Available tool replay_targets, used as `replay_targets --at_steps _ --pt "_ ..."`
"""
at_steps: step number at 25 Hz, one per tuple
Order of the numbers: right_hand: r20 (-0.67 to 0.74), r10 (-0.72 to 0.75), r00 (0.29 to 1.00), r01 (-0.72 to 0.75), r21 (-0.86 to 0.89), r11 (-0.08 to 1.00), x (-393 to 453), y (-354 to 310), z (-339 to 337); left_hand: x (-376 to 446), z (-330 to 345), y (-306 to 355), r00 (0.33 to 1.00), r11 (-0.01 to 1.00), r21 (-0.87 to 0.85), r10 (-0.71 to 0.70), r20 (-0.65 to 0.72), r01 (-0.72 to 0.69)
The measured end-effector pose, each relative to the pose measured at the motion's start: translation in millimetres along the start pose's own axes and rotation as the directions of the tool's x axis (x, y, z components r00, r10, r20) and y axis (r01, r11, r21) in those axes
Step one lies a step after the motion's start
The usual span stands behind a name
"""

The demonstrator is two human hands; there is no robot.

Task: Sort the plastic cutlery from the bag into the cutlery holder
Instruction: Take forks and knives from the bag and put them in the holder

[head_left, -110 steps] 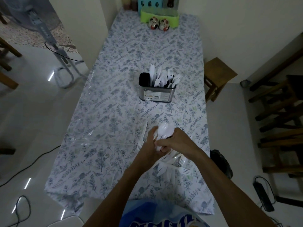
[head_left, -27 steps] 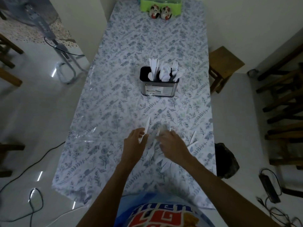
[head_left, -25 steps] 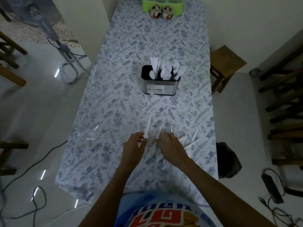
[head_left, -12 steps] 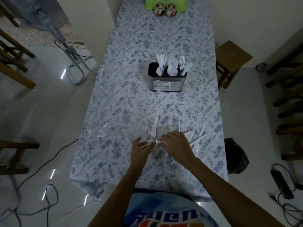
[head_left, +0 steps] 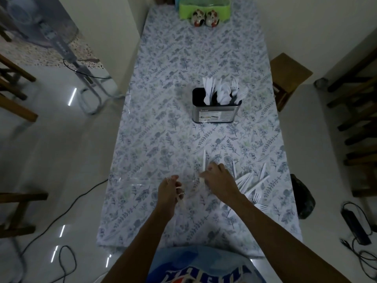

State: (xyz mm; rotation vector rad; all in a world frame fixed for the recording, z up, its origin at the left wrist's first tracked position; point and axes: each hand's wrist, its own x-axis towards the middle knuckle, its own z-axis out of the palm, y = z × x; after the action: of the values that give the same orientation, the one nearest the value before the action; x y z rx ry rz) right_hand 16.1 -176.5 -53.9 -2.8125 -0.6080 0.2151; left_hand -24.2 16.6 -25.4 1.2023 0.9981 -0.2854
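Observation:
A steel cutlery holder (head_left: 216,114) stands mid-table with white plastic knives, spoons and forks upright in it. Loose white cutlery (head_left: 252,181) lies scattered on the tablecloth near the front right. My left hand (head_left: 168,193) has its fingers curled round a white plastic fork (head_left: 180,196), held just above the cloth. My right hand (head_left: 221,180) is down at the left edge of the pile and pinches another white fork (head_left: 202,181), whose tines show under the fingers. A single knife (head_left: 204,160) lies just beyond that hand. A clear bag is faintly visible between my hands.
The floral-clothed table (head_left: 163,123) ends at a front edge close to my body. A green tray (head_left: 204,7) and two small figurines (head_left: 206,18) sit at the far end. A wooden stool (head_left: 289,72) stands to the right, a fan stand (head_left: 87,84) to the left.
My left hand took the fork that lay between my hands and drew it left and back. My right hand shifted forward and closed on another fork.

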Motion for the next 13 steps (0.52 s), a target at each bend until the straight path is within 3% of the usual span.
replay_targets --at_steps 3,5,7,9,11,12,13 --pt "-0.091 -0.027 0.996 0.033 0.055 0.998 -1.1 -9.9 0.5 8.9 0.5 15.3 0.974 0.950 0.232 0.179 0.139 -0.207" --pt "-0.147 0.090 0.985 -0.039 0.320 0.947 -4.4 -25.4 -9.0 11.6 4.3 24.3 0.917 0.816 0.435 0.273 0.291 -0.381" --pt "-0.136 0.308 0.942 -0.149 0.652 0.744 -8.7 -43.2 -19.4 7.8 13.0 34.2 0.877 0.745 0.487 0.280 0.391 -0.455" --pt "-0.069 0.457 0.887 -0.193 0.843 0.502 -14.0 -57.2 -26.1 5.0 20.0 39.6 0.847 0.795 0.412 0.224 0.483 -0.445" --pt "0.061 0.553 0.831 -0.240 0.936 0.258 -21.8 -63.2 -26.4 5.6 21.8 37.5 0.798 0.771 0.421 0.179 0.575 -0.477" --pt "0.112 0.562 0.819 -0.254 0.950 0.181 -24.6 -65.9 -26.3 4.8 20.6 33.7 0.776 0.749 0.435 0.164 0.609 -0.500" --pt "0.122 0.533 0.838 -0.253 0.951 0.179 -26.7 -68.2 -26.9 3.5 19.5 29.1 0.759 0.743 0.429 0.161 0.630 -0.514"
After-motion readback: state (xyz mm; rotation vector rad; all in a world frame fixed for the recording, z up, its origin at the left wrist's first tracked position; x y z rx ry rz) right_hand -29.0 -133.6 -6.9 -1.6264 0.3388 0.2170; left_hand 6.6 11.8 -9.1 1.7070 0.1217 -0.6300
